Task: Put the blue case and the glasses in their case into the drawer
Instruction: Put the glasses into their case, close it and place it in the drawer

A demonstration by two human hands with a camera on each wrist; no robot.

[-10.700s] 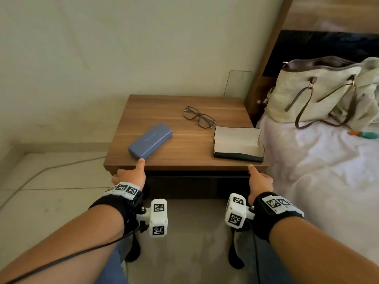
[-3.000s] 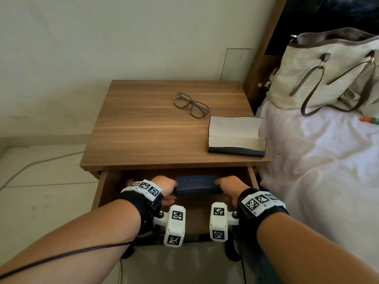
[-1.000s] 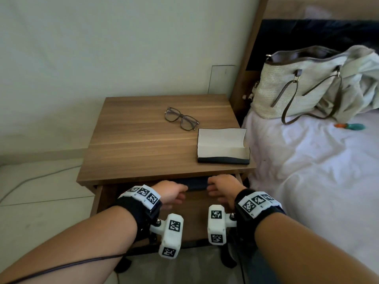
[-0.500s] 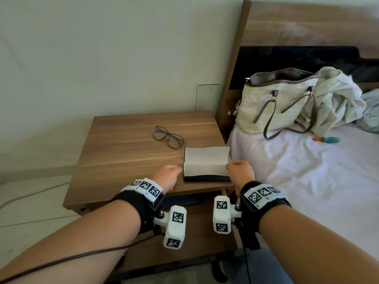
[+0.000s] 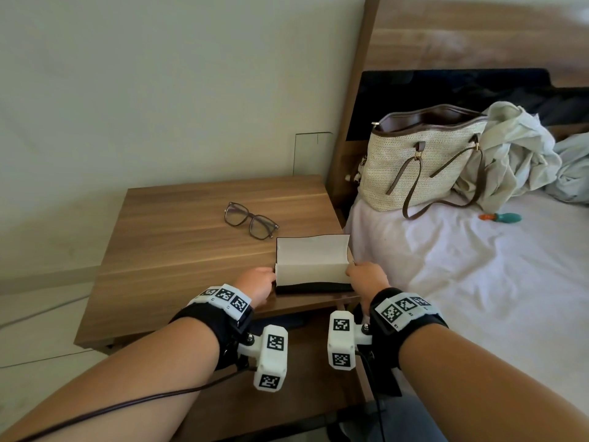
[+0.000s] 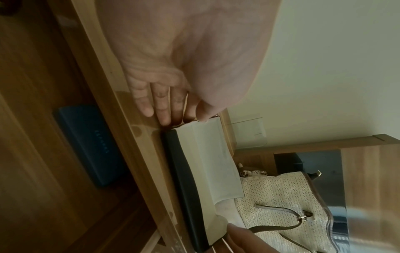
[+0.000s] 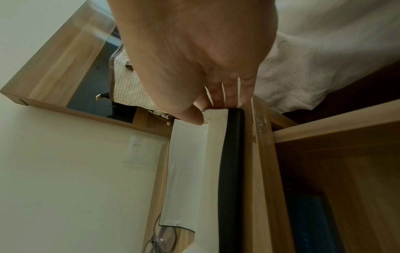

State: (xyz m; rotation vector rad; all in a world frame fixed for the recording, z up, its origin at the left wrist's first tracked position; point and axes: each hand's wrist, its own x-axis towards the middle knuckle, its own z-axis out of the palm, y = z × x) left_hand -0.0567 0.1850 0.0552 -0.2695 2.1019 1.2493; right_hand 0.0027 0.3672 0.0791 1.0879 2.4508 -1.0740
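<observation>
You held the open glasses case (image 5: pixel 314 269) by both ends, left hand (image 5: pixel 257 282) and right hand (image 5: pixel 366 277) pinching it to steady it for the glasses (image 5: pixel 251 220) lying just behind. The blue case (image 6: pixel 90 145) lay in the drawer (image 6: pixel 39 154).

A woven handbag (image 5: pixel 420 161) with brown straps stood open on the bed (image 5: pixel 478 282), against the headboard (image 5: pixel 462 43). Crumpled pale cloth (image 5: pixel 522 154) lay just beside it. A small orange-and-teal item (image 5: pixel 502 217) (too small to identify) lay on the sheet nearby. A cable (image 5: pixel 35 314) ran across the tiled floor (image 5: pixel 32 339).
</observation>
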